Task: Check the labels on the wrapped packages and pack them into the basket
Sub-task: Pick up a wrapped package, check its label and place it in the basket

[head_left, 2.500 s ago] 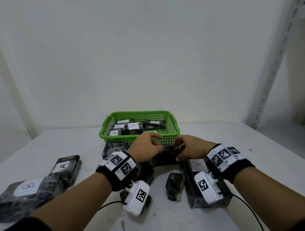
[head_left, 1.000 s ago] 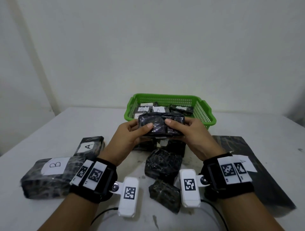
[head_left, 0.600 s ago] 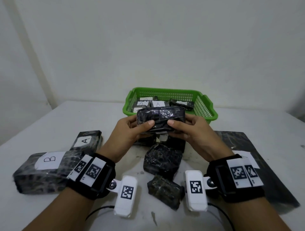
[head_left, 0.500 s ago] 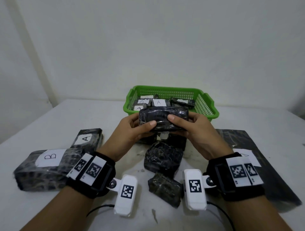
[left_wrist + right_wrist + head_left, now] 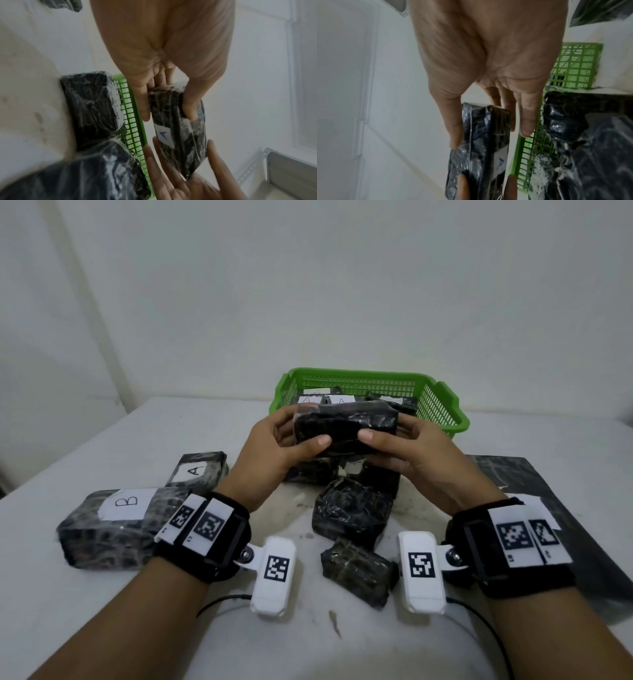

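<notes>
Both hands hold one black wrapped package (image 5: 346, 428) in the air, just in front of the green basket (image 5: 442, 409). My left hand (image 5: 303, 431) grips its left end and my right hand (image 5: 387, 429) its right end, thumbs on the near face. In the left wrist view the package (image 5: 180, 142) shows a white label marked A (image 5: 163, 135) on its far side. The right wrist view shows the same package (image 5: 479, 135) between thumb and fingers. Several packages labelled A (image 5: 340, 399) lie in the basket.
On the table to the left lie a big package marked B (image 5: 113, 525) and a smaller one marked A (image 5: 197, 472). Two small unlabelled-side packages (image 5: 352, 511) (image 5: 358, 571) sit between my wrists. A large flat black package (image 5: 548, 508) lies at the right.
Both hands picked the package up from the table in front of the basket and raised it. Over the last second it has stayed in both hands, turning slightly.
</notes>
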